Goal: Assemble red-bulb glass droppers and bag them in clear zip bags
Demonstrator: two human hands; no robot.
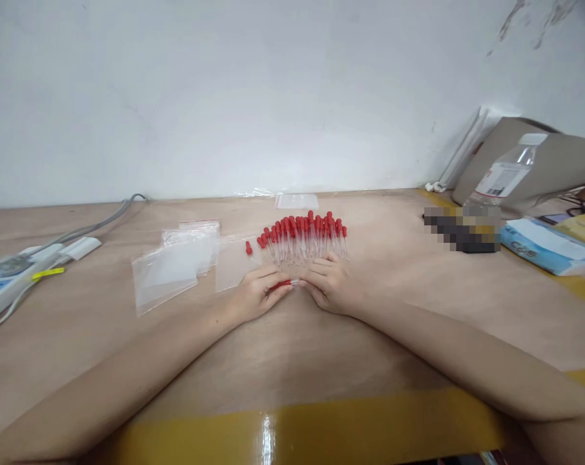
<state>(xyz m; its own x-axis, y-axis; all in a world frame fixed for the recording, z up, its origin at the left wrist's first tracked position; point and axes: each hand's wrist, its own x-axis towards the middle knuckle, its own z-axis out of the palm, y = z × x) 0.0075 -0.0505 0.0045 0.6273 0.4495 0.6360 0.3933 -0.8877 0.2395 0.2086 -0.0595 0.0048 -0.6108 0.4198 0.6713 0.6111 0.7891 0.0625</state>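
Note:
My left hand (pixel 258 292) and my right hand (pixel 327 284) meet at the middle of the table, both pinched on one dropper (pixel 287 283) with a red bulb and a clear tube. The left fingers hold the red end, the right fingers the clear end. Just beyond my hands lies a row of several droppers (pixel 305 239) with red bulbs pointing away from me. A single loose red bulb (pixel 248 247) rests left of the row, on a clear plastic bag (pixel 232 261).
Several clear zip bags (pixel 171 265) lie to the left. A power strip with cable (pixel 11 278) sits at the far left. At the right stand a plastic bottle (pixel 508 171), a cardboard box (pixel 558 161) and a blue packet (pixel 544 245). Yellow tape (pixel 297 429) edges the table front.

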